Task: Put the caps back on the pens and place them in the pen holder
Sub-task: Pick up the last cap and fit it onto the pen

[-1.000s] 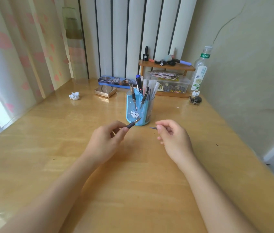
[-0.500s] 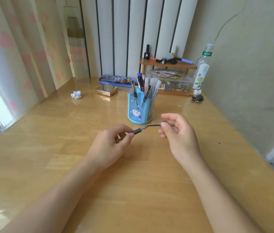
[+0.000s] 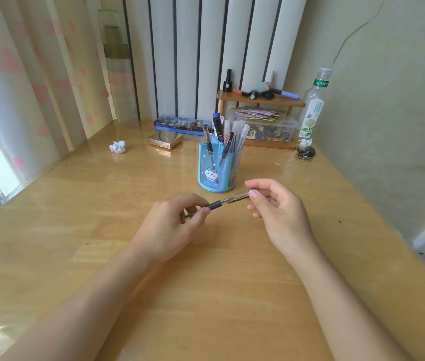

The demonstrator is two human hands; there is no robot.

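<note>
My left hand (image 3: 172,225) grips a pen (image 3: 215,204) by its black grip section, the tip pointing right and up. My right hand (image 3: 276,209) pinches a clear cap (image 3: 241,195) between thumb and fingers, and the cap's mouth sits right at the pen tip. Just behind both hands stands a blue pen holder (image 3: 215,175) with a cat picture, holding several pens upright.
A wooden desk (image 3: 206,295) meets the wall on the right. At the back are a small wooden shelf (image 3: 261,100), a clear storage box (image 3: 266,128), a plastic bottle (image 3: 313,105), a tin case (image 3: 180,125), a gold compact (image 3: 165,140) and crumpled paper (image 3: 118,146).
My two hands came together in front of the holder: the right hand brought the cap from a gap away up to the pen tip held by the left hand.
</note>
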